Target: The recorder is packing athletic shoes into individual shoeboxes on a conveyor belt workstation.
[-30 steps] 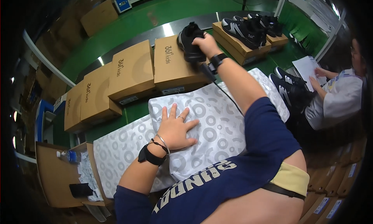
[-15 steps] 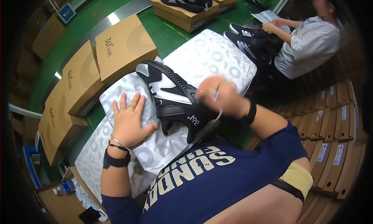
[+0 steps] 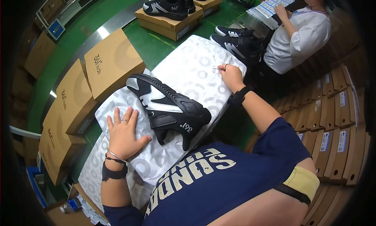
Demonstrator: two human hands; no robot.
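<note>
A black and silver sneaker [image 3: 168, 108] lies on its side on a stack of white tissue paper [image 3: 192, 69] printed with grey rings. My left hand [image 3: 124, 132] rests flat on the paper just left of the shoe, fingers spread. My right hand [image 3: 231, 75] is at the far right edge of the paper, fingers pinching the top sheet.
Closed brown cardboard boxes [image 3: 111, 63] line the green conveyor [image 3: 156, 43] to the left. More sneakers sit on a box [image 3: 172, 20] farther along. A person in a white shirt [image 3: 299, 34] sits at right with label sheets [image 3: 270, 6]. Flat folded boxes [image 3: 333, 124] are stacked on the right.
My right hand set the sneaker down on the paper, let go and moved right to the paper's edge. My left hand stayed flat on the sheet.
</note>
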